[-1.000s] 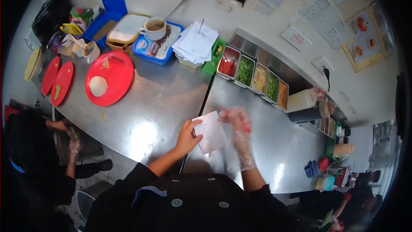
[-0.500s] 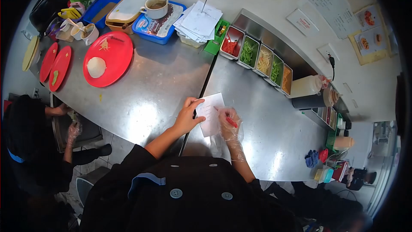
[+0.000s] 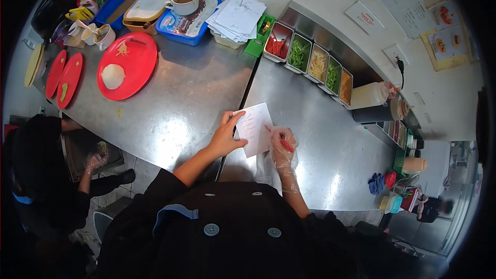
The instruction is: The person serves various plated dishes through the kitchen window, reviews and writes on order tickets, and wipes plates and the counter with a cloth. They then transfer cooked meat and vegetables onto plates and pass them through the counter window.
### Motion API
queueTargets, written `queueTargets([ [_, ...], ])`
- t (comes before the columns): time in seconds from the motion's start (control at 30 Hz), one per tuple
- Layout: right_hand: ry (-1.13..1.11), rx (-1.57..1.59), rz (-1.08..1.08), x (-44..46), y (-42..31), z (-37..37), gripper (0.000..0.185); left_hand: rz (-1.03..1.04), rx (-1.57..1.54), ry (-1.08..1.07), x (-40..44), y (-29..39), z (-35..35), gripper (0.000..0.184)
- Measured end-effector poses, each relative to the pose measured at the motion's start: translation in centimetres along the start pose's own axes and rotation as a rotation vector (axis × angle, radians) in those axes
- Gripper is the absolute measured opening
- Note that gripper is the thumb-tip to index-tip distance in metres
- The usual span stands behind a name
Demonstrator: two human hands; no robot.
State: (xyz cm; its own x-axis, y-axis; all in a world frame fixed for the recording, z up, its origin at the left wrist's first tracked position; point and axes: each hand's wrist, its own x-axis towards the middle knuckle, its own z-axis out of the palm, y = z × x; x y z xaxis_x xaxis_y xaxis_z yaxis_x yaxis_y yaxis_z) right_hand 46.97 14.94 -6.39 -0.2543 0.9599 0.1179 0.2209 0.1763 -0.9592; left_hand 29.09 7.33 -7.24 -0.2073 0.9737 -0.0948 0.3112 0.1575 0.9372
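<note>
A white paper slip (image 3: pixel 254 125) with lines of red handwriting lies at a slant over the seam of the steel counter. My bare left hand (image 3: pixel 222 139) grips its left edge, with the thumb on top. At the slip's right edge is my right hand (image 3: pixel 282 149), in a clear plastic glove. Its fingers are closed around a red pen (image 3: pixel 287 146), whose tip points up and left beside the writing. Just below the slip, a whitish translucent sheet (image 3: pixel 264 169) lies partly under my right wrist; I cannot tell what it is.
Red plates (image 3: pixel 135 83), one bearing a rice mound (image 3: pixel 113 76), stand at left. Behind are a blue tub (image 3: pixel 192 33), stacked papers (image 3: pixel 237 20) and metal bins (image 3: pixel 297 57) of cut vegetables. Squeeze bottles (image 3: pixel 368 94) stand right. A gloved co-worker (image 3: pixel 39 165) is at lower left.
My right hand and pen have shifted slightly right, uncovering more of the writing. My left hand keeps its hold on the slip. The co-worker's gloved hand at left has moved a little.
</note>
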Motion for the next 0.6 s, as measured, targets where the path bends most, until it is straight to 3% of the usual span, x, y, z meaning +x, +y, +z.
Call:
queueTargets([
  [0.07, 0.011, 0.091, 0.042, -0.8, -0.9, 0.5, 0.005, 0.092, 0.006, 0.069, 0.1, -0.2, 0.2, 0.08],
  [0.2, -0.202, -0.184, -0.055, -2.0, -1.7, 0.9, 0.006, 0.027, -0.011, 0.037, 0.0, 0.3, 0.1, 0.08],
  [0.27, -0.105, -0.234, -0.163, -1.4, -3.0, 0.2, 0.007, -0.001, 0.027, 0.016, 0.0, 0.4, 0.0, 0.08],
  [0.3, -0.027, -0.175, -0.087, -0.9, -3.3, -0.8, 0.007, 0.001, 0.028, 0.013, 0.1, 0.4, -0.1, 0.08],
  [0.33, 0.068, -0.24, -0.148, 0.0, -2.9, -1.5, 0.006, 0.085, 0.058, 0.054, 0.1, 0.5, -0.1, 0.08],
  [0.4, 0.038, -0.045, -0.008, 0.3, -2.4, -2.5, 0.006, 0.172, 0.091, 0.089, 0.4, 0.6, -0.4, 0.079],
  [0.47, -0.129, -0.026, 0.043, -0.9, -3.9, -1.1, 0.004, 0.049, 0.029, 0.006, 0.5, 1.0, -0.9, 0.08],
  [0.5, -0.214, -0.127, -0.066, -1.2, -5.0, -0.2, 0.004, 0.051, 0.03, 0.0, 0.6, 1.2, -1.1, 0.08],
  [0.6, -0.289, -0.348, -0.028, -2.0, -4.3, 0.5, 0.003, -0.009, -0.019, -0.039, 0.7, 1.1, -1.2, 0.079],
])
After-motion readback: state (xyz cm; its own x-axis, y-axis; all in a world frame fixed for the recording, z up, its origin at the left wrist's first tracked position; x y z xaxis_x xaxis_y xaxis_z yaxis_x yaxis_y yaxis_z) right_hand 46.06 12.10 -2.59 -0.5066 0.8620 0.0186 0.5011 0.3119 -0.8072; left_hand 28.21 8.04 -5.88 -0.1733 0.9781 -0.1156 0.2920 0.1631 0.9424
